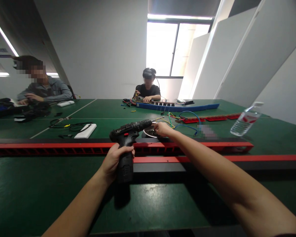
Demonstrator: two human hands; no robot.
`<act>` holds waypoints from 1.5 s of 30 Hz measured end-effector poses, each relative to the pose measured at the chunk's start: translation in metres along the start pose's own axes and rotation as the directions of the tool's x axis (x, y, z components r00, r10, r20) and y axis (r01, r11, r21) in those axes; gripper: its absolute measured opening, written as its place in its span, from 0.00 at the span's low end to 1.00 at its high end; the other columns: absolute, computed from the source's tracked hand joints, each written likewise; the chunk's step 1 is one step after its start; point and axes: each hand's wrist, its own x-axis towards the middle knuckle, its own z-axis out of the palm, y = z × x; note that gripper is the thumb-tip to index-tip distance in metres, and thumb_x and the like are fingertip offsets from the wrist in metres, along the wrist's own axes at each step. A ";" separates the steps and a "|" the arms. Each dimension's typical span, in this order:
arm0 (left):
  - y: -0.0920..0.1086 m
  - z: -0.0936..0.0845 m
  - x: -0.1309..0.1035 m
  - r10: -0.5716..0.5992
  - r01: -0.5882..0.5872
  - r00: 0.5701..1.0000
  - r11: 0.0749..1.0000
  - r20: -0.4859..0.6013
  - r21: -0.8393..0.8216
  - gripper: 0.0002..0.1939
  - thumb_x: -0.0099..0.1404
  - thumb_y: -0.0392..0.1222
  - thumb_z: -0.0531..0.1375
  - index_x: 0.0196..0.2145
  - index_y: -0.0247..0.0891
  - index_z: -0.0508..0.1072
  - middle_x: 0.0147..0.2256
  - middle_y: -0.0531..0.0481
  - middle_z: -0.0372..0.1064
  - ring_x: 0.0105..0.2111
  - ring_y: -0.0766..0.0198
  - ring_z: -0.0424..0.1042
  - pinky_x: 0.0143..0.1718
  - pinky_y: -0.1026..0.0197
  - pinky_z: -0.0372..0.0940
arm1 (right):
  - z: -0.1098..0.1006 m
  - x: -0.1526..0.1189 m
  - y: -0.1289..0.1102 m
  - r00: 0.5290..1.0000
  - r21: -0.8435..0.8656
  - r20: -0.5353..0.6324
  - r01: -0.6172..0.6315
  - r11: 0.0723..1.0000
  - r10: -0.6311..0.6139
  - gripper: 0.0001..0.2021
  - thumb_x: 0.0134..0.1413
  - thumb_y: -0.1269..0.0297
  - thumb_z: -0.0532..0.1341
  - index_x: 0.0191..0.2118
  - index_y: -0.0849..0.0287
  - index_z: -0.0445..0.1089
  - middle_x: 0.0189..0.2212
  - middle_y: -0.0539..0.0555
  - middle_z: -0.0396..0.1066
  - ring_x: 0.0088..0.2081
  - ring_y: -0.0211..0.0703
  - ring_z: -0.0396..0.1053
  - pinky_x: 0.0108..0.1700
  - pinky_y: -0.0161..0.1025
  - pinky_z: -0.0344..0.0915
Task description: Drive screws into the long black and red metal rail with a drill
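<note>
My left hand [117, 159] is wrapped round the grip of a black cordless drill [125, 135], whose bit points to the right and away from me. Over a round bowl [150, 132] of small dark pieces, my right hand [162, 129] has its fingers pinched together; whatever is between them is too small to make out. Below the drill and my right forearm, a long red and black rail [64, 149] with a slotted side lies across the table. A second red and black rail [212, 161] lies nearer to me, partly behind the drill.
A tilted water bottle [246, 120] is at the right. Blue, green and yellow wires [187, 125] lie beyond the bowl, by a red strip [212, 118]. A white power bank [86, 131] with black cables is at the left. Two people sit across the green table [39, 191], one behind a blue strip [177, 107].
</note>
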 end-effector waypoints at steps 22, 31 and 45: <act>0.014 -0.006 -0.010 0.104 -0.121 0.991 0.969 0.087 0.215 0.11 0.57 0.43 0.70 0.33 0.32 0.77 0.30 0.45 0.73 0.26 0.64 0.70 0.24 0.66 0.62 | 0.000 -0.119 -0.023 0.986 0.794 -0.163 0.110 0.598 0.034 0.09 0.54 0.61 0.67 0.38 0.61 0.76 0.33 0.57 0.80 0.34 0.45 0.78 0.39 0.40 0.72; 0.015 -0.031 -0.013 0.014 -0.027 0.997 0.986 0.082 0.166 0.12 0.57 0.41 0.71 0.37 0.32 0.77 0.31 0.44 0.74 0.30 0.62 0.73 0.29 0.65 0.67 | 0.009 -0.124 -0.013 0.972 0.909 -0.176 0.099 0.405 0.157 0.18 0.50 0.52 0.69 0.41 0.61 0.73 0.29 0.52 0.76 0.30 0.40 0.74 0.34 0.37 0.69; 0.011 -0.039 -0.013 -0.088 0.075 0.990 0.991 0.114 0.108 0.12 0.58 0.38 0.70 0.40 0.33 0.77 0.34 0.45 0.74 0.32 0.63 0.74 0.32 0.64 0.71 | 0.011 -0.125 -0.006 0.908 0.949 -0.233 0.134 0.286 0.349 0.20 0.40 0.56 0.74 0.40 0.60 0.75 0.36 0.57 0.78 0.38 0.46 0.76 0.38 0.39 0.69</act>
